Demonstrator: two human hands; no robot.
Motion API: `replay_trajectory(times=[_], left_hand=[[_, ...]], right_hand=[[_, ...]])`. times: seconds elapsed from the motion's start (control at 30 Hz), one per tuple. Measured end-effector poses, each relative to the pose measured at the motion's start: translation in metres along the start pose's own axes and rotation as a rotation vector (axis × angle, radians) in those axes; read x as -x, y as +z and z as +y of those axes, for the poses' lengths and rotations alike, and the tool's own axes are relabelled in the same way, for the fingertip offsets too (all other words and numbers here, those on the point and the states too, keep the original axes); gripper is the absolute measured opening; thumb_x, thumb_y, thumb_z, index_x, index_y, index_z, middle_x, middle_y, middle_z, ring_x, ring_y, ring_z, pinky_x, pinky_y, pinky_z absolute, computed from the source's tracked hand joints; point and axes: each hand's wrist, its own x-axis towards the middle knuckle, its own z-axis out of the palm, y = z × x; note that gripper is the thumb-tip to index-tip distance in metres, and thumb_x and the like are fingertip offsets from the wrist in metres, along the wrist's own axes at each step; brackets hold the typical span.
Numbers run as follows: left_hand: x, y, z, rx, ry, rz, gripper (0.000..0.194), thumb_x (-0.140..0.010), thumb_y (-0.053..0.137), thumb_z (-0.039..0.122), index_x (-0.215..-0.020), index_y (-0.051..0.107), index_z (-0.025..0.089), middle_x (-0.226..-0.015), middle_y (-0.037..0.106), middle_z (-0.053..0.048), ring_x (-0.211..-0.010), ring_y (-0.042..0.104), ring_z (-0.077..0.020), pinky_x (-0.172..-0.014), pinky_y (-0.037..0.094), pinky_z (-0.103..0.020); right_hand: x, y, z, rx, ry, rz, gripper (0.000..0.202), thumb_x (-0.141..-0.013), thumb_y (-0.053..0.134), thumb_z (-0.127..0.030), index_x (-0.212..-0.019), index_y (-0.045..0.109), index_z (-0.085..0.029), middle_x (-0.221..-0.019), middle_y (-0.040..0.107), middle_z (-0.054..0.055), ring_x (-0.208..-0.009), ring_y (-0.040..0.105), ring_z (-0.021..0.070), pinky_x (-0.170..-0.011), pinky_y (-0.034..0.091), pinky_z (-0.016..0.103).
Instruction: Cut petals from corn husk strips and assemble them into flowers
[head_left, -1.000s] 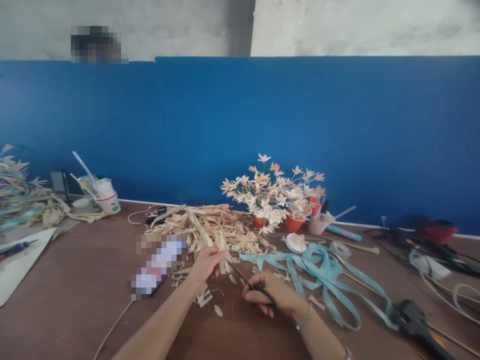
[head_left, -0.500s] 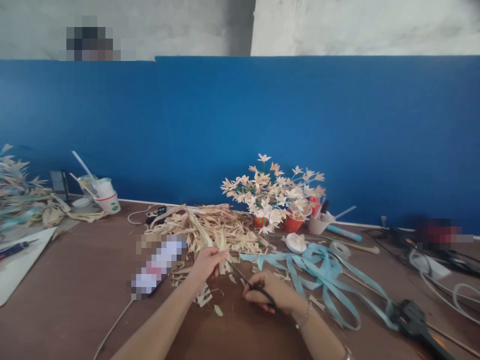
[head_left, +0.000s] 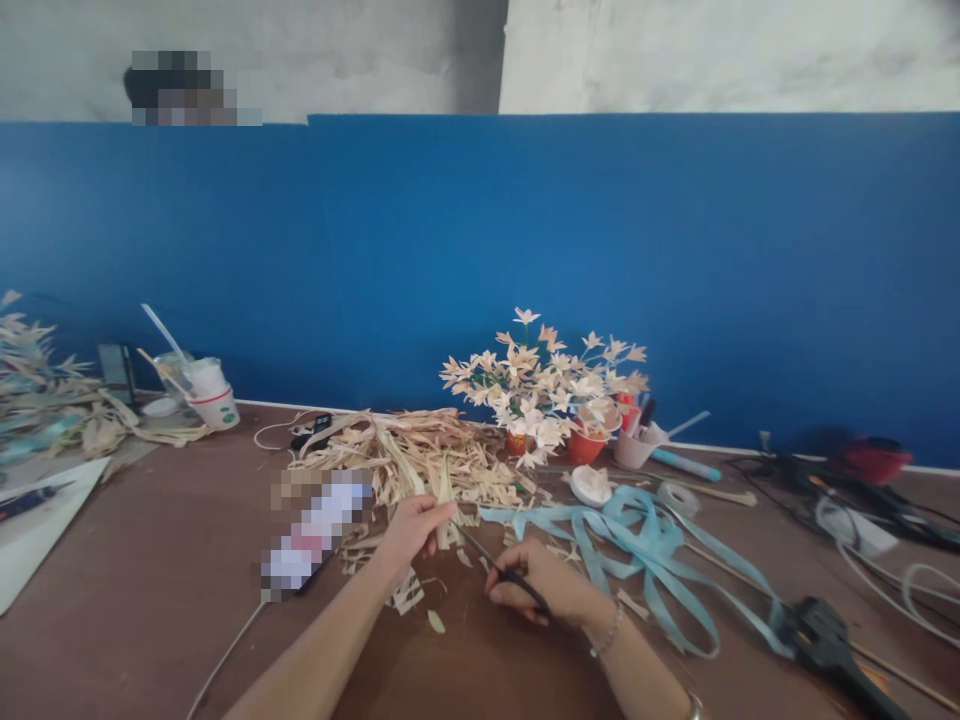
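Between thumb and fingers, my left hand (head_left: 414, 530) pinches a pale piece of dried husk (head_left: 445, 482) that points upward. My right hand (head_left: 529, 580) is closed around dark-handled scissors (head_left: 517, 580), their blades reaching toward the left hand's fingertips. Whether the blades touch the husk is hard to make out. Behind the left hand spreads a heap of dried husk strips (head_left: 427, 445). Small cut scraps lie below the hands, among them a pale petal-shaped piece (head_left: 436, 622).
Pale artificial flowers (head_left: 540, 385) stand in red pots at the back. Light blue ribbon (head_left: 637, 540) and a black glue gun (head_left: 821, 630) lie to the right. Left are a blurred-out phone (head_left: 315, 530) with a cable and a white cup (head_left: 216, 408). A person's head shows over the blue partition (head_left: 450, 240).
Both hands keep nearly the same pose on the husk and scissors. The person's head behind the partition has shifted slightly left.
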Motion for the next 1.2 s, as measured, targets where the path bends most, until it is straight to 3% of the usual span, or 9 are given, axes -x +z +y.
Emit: replay_trajectory(times=[0.27,0.4,0.63,0.77,0.93,1.1,1.2], left_hand=[[0.003,0.001,0.005,0.019,0.012,0.018,0.038,-0.064,0.064,0.046,-0.049,0.045,0.017,-0.032,0.044,0.007,-0.027,0.036,-0.0048,-0.031,0.021,-0.016],[0.003,-0.001,0.008,0.083,0.063,0.119,0.036,-0.066,0.064,0.045,-0.052,0.047,0.016,-0.034,0.046,0.006,-0.031,0.040,-0.0055,-0.033,0.026,-0.015],[0.004,0.003,0.009,0.221,0.078,0.195,0.024,-0.062,0.067,0.035,-0.068,0.056,0.014,-0.050,0.062,0.001,-0.045,0.056,-0.0108,-0.041,0.040,-0.018],[0.004,0.003,0.008,0.263,0.098,0.242,0.024,-0.061,0.069,0.033,-0.068,0.057,0.013,-0.058,0.065,-0.001,-0.051,0.060,-0.0126,-0.044,0.043,-0.019],[0.001,0.000,0.006,0.165,0.114,0.258,0.030,-0.063,0.067,0.041,-0.061,0.056,0.013,-0.043,0.058,0.001,-0.027,0.033,-0.0032,-0.030,0.020,-0.016],[0.003,0.001,0.007,0.176,0.129,0.285,0.031,-0.060,0.070,0.041,-0.057,0.057,0.013,-0.048,0.063,-0.002,-0.039,0.048,-0.0081,-0.041,0.036,-0.019],[0.004,0.002,0.007,0.161,0.127,0.269,0.032,-0.061,0.069,0.042,-0.057,0.057,0.013,-0.049,0.063,-0.003,-0.041,0.050,-0.0099,-0.043,0.038,-0.020]], right_hand=[[-0.001,0.002,-0.002,-0.008,0.015,0.016,0.019,-0.067,0.061,-0.031,-0.074,0.064,-0.013,-0.043,0.047,-0.006,-0.032,0.038,0.0046,-0.031,0.029,0.014],[-0.004,0.004,0.000,-0.072,-0.025,0.023,0.016,-0.065,0.061,-0.028,-0.074,0.059,-0.014,-0.048,0.052,-0.005,-0.037,0.046,0.0067,-0.035,0.039,0.016],[-0.010,0.011,0.001,-0.148,-0.203,0.203,0.017,-0.070,0.058,-0.030,-0.079,0.054,-0.015,-0.053,0.052,-0.005,-0.043,0.049,0.0079,-0.042,0.043,0.019],[-0.012,0.012,0.002,-0.087,-0.224,0.251,0.014,-0.071,0.056,-0.028,-0.076,0.054,-0.016,-0.054,0.051,-0.005,-0.043,0.047,0.0081,-0.041,0.042,0.019],[-0.015,0.014,0.005,-0.042,-0.213,0.307,0.010,-0.071,0.054,-0.025,-0.075,0.054,-0.016,-0.050,0.049,-0.005,-0.040,0.043,0.0068,-0.038,0.036,0.018],[-0.017,0.013,0.006,-0.033,-0.198,0.401,0.022,-0.070,0.058,-0.027,-0.088,0.052,-0.017,-0.049,0.049,-0.007,-0.038,0.042,0.0068,-0.038,0.033,0.018],[-0.017,0.013,0.004,-0.024,-0.154,0.424,0.034,-0.069,0.060,-0.032,-0.097,0.046,-0.019,-0.047,0.049,-0.009,-0.036,0.042,0.0081,-0.036,0.032,0.018]])
